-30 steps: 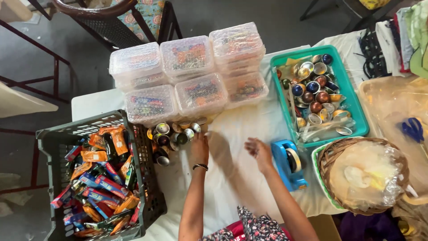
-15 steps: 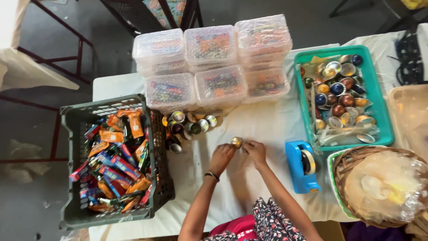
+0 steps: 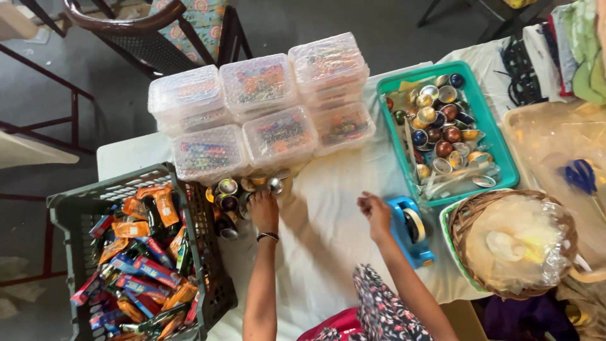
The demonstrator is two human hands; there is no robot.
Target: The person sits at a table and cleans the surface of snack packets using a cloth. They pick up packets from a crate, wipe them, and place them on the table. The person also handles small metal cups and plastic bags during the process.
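Hands first: my left hand [image 3: 264, 211] reaches forward and rests on the small heap of loose capsules [image 3: 243, 192] at the foot of the tubs, fingers closed down over them, though I cannot tell whether it has one pinched. My right hand [image 3: 376, 215] hovers over bare cloth with its fingers curled together; I cannot tell if anything sits inside it.

Working down by size, the desk [image 3: 328, 252] is covered in a white cloth. At its left edge the grey crate [image 3: 69, 215] is packed with orange and blue sachets [image 3: 142, 265]. Six clear lidded tubs [image 3: 265, 110] stand stacked in two rows, each already filled with colourful contents. To the right, the green tray [image 3: 502, 158] holds many more capsules, metallic and mixed in colour, and a wicker basket [image 3: 467, 221] carries a crumpled plastic bag. Just beside my right hand lies the blue tape dispenser [image 3: 410, 230].

I judge the sorting well along: tubs filled and closed, yet the loose heap and the full tray remain to be handled.
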